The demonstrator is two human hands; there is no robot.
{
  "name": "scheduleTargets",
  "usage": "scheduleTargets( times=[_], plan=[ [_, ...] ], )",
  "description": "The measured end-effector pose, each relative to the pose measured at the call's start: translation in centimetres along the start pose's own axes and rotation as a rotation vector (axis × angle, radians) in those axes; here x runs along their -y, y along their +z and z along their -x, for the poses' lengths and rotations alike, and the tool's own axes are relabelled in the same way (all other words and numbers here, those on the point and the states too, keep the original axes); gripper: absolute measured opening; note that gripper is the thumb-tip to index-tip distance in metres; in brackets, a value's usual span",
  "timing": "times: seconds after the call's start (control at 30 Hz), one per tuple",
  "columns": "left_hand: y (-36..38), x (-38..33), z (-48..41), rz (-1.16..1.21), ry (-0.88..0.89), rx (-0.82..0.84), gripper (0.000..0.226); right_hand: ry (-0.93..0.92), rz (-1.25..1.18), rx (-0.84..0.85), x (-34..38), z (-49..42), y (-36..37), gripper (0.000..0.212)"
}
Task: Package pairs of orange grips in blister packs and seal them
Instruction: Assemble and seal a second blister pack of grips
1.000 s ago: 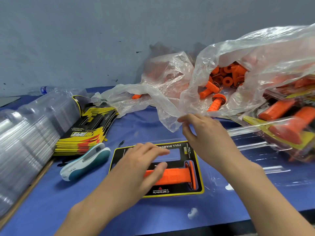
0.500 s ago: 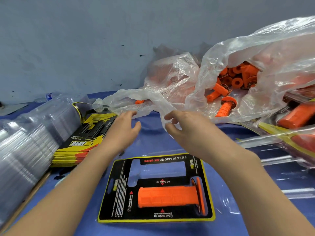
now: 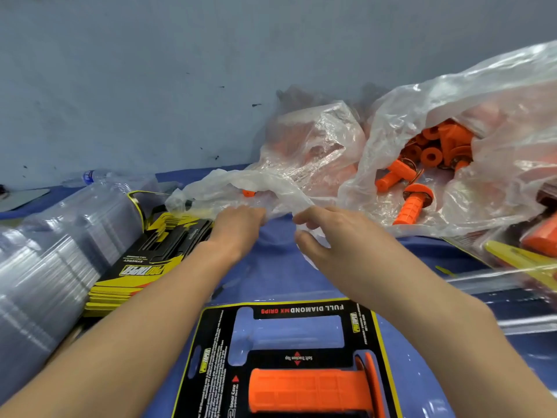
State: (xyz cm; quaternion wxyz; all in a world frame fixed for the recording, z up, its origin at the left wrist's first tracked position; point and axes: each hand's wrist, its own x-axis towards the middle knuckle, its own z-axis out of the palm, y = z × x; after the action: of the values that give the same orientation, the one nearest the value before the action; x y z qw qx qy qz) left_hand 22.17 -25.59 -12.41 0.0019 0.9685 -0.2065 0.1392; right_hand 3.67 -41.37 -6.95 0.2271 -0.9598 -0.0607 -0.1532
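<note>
A blister pack with a black and yellow card (image 3: 211, 351) lies on the blue table in front of me. One orange grip (image 3: 310, 390) sits in its lower cavity; the upper cavity (image 3: 289, 330) holds nothing. Beyond it, my left hand (image 3: 238, 227) grips the loose edge of a clear plastic bag (image 3: 271, 182), fingers curled into the film. My right hand (image 3: 331, 233) pinches the same bag's edge between thumb and fingers. A small orange grip (image 3: 248, 193) shows inside that bag. A bigger open bag holds several orange grips (image 3: 422, 164) at the right.
A tall stack of clear blister shells (image 3: 60, 251) lies at the left, with a pile of printed cards (image 3: 156, 251) beside it. Filled packs (image 3: 536, 236) are heaped at the right edge. A water bottle (image 3: 90, 176) lies by the grey wall.
My left hand left the orange grip in the pack and moved up to the plastic bag. My right hand stayed on the bag's edge. The view moved closer.
</note>
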Motion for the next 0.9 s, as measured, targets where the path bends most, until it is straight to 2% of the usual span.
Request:
scheduleTargets(
  times=[0.07, 0.1, 0.17, 0.23, 0.27, 0.33, 0.37, 0.4, 0.47, 0.5, 0.53, 0.67, 0.77, 0.83, 0.9],
  plan=[
    [-1.2, -1.3, 1.1, -0.032, 0.006, 0.036, 0.019, -0.024, -0.038, 0.011, 1.0, -0.3, 0.7, 0.033],
    [-1.5, -2.1, 1.6, 0.03, -0.007, 0.047, 0.019, -0.039, -0.049, 0.038, 1.6, -0.8, 1.3, 0.033],
    [-1.6, -3.3, 2.6, 0.403, -0.088, 0.089, 0.029, -0.054, -0.034, 0.111, 2.7, -2.3, 2.6, 0.033],
    [-1.4, -3.6, 3.7, 0.636, -0.049, 0.019, 0.033, -0.046, 0.016, 0.142, 3.4, -4.2, 3.5, 0.03],
    [-1.4, -3.4, 4.0, 0.555, 0.017, -0.021, 0.028, -0.039, 0.041, 0.129, 3.5, -5.3, 3.7, 0.026],
    [-1.8, -3.1, 4.6, 0.443, -0.039, 0.132, 0.012, -0.014, 0.109, 0.106, 3.2, -7.2, 3.8, 0.017],
    [-1.9, -2.6, 4.4, 0.33, -0.007, 0.156, 0.019, -0.013, 0.141, 0.12, 3.0, -8.2, 3.7, 0.019],
    [-2.1, -1.9, 4.1, 0.334, 0.039, 0.227, 0.023, -0.011, 0.168, 0.154, 2.8, -9.0, 3.7, 0.023],
    [-2.7, -0.2, 2.8, 0.527, 0.129, 0.349, 0.026, 0.005, 0.213, 0.229, 2.6, -10.5, 3.9, 0.029],
    [-2.7, 0.8, 1.7, 0.615, 0.124, 0.317, 0.026, 0.011, 0.237, 0.251, 2.5, -11.1, 4.1, 0.029],
    [-2.5, 1.8, 0.5, 0.658, 0.079, 0.261, 0.027, 0.013, 0.265, 0.256, 2.4, -11.6, 4.3, 0.028],
    [-0.3, 3.4, -5.2, 0.422, 0.004, 0.132, 0.031, 0.044, 0.318, 0.325, 1.4, -12.8, 5.7, 0.025],
    [1.6, 2.8, -8.0, 0.478, -0.053, 0.095, 0.035, 0.068, 0.383, 0.454, 0.9, -13.3, 6.6, 0.034],
    [2.3, 2.2, -9.3, 0.535, -0.263, 0.077, 0.037, 0.05, 0.41, 0.488, 0.6, -13.5, 6.9, 0.041],
    [2.7, 1.8, -10.0, 0.428, -0.507, 0.131, 0.047, 0.013, 0.419, 0.495, 0.1, -13.7, 7.3, 0.04]
  ],
)
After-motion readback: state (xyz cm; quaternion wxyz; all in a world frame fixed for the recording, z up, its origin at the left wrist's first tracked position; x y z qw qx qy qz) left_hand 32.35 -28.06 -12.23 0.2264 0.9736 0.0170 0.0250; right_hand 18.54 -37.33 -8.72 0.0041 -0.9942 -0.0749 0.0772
